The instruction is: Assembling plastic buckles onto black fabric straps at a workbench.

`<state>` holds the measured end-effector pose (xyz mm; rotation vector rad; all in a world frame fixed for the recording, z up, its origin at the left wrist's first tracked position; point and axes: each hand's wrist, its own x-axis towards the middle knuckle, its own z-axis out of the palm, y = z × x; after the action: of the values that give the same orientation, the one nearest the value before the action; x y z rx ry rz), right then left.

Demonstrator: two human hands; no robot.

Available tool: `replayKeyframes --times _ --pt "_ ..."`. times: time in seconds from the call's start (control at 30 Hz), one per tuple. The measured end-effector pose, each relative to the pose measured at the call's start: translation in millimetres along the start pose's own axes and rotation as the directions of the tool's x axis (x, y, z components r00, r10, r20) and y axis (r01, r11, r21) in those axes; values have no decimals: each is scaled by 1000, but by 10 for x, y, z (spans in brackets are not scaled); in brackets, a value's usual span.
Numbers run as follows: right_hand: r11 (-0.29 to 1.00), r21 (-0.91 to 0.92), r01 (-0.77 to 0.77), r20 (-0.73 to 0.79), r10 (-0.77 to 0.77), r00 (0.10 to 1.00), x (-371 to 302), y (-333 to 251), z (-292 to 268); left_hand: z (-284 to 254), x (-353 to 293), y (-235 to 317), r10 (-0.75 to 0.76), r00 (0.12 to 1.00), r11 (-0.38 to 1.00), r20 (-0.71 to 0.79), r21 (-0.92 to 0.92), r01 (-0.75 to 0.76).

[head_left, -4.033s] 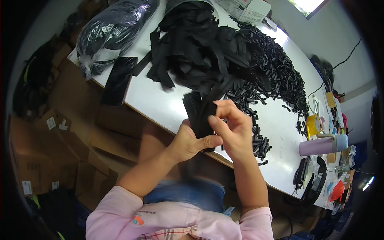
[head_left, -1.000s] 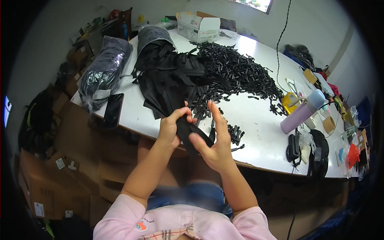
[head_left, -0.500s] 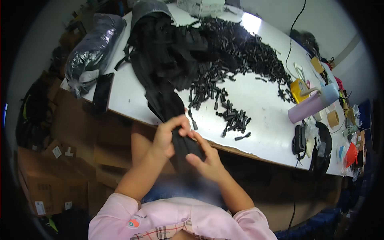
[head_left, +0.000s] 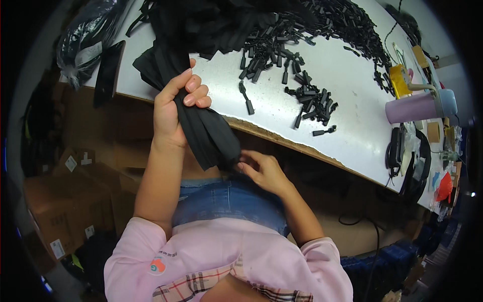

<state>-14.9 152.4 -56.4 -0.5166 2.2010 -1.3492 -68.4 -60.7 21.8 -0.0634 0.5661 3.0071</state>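
Observation:
A bundle of long, flat black strips that look like zippers point(head_left: 207, 132) hangs slanting over the table's front edge, above my lap. My left hand point(head_left: 178, 103) is wrapped round its middle, thumb uppermost. At the bundle's lower right end is my right hand point(head_left: 261, 171), its thumb and fingertips pinched at the strips' tips; the fingertips are partly hidden. Beyond my left hand, the strips run up to a big heap of the same black zippers point(head_left: 201, 25) on the table. One loose black zipper pull point(head_left: 246, 98) lies just right of my left hand.
Small black pulls form a large pile point(head_left: 342, 25) at the back and a smaller cluster point(head_left: 314, 103) nearer me on the white table point(head_left: 352, 136). A lilac bottle point(head_left: 412, 107) stands right; a dark phone point(head_left: 109, 73) and plastic-wrapped bundle point(head_left: 88, 45) lie left. Cardboard boxes point(head_left: 75, 201) fill the lower left.
My left hand has moved up and left with the zippers, closing round them. My right hand has slid down to their lower end. The view has shifted, so the table sits higher.

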Motion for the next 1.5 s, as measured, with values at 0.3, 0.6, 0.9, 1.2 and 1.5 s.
replayKeyframes --times 0.3,0.6,0.9,1.2,1.5 --pt "407 907 -106 99 39 994 21 -513 7 63 -88 -219 76 997 996 25 37 -77" --pt "954 117 275 -272 -236 933 -20 -589 -43 151 -217 -269 -123 986 882 -116 443 162" --pt "917 26 398 -420 -352 837 -33 -825 -422 99 -473 -534 -396 918 772 26 550 318" --pt "883 82 463 -447 -382 809 -252 -933 -606 66 -415 -594 -82 987 661 -135 734 155" --pt "911 322 256 -495 -69 866 51 -895 -341 139 -471 -823 135 982 607 135 772 -189"
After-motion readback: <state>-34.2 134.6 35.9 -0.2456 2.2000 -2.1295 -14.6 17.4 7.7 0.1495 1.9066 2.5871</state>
